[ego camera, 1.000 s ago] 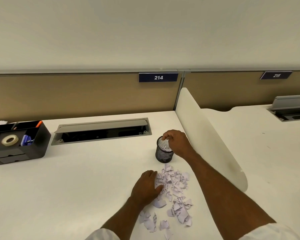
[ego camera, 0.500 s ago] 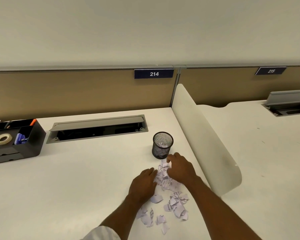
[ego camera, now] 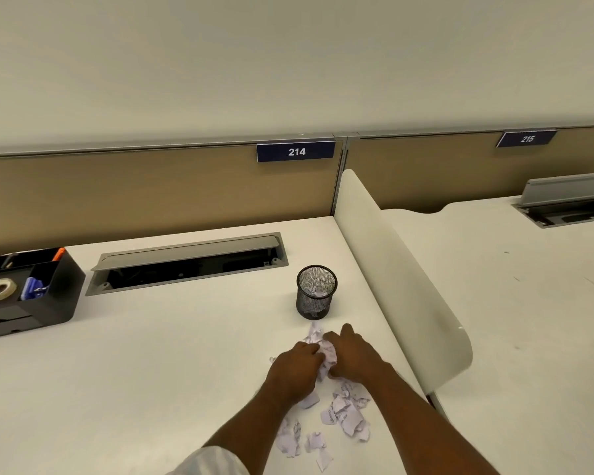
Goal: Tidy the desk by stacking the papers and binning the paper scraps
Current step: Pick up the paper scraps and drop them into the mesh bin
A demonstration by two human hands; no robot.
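Note:
Torn white paper scraps (ego camera: 343, 411) lie scattered on the white desk (ego camera: 151, 371), just in front of a small black mesh bin (ego camera: 316, 292) that holds a few scraps. My left hand (ego camera: 297, 368) and my right hand (ego camera: 352, 356) press together from both sides on a bunch of scraps (ego camera: 327, 351) at the far end of the pile, fingers curled around it. Loose scraps trail toward me between my forearms. No full sheets of paper are in sight.
A curved white divider (ego camera: 402, 275) stands right of the bin. An open grey cable tray (ego camera: 186, 265) is set into the desk behind. A black organiser (ego camera: 31, 293) with a tape roll sits at the far left. Tan partition panels close the back.
My right hand left the bin and came down onto the pile. Both hands have since closed together, gathering scraps between them. The view has shifted slightly.

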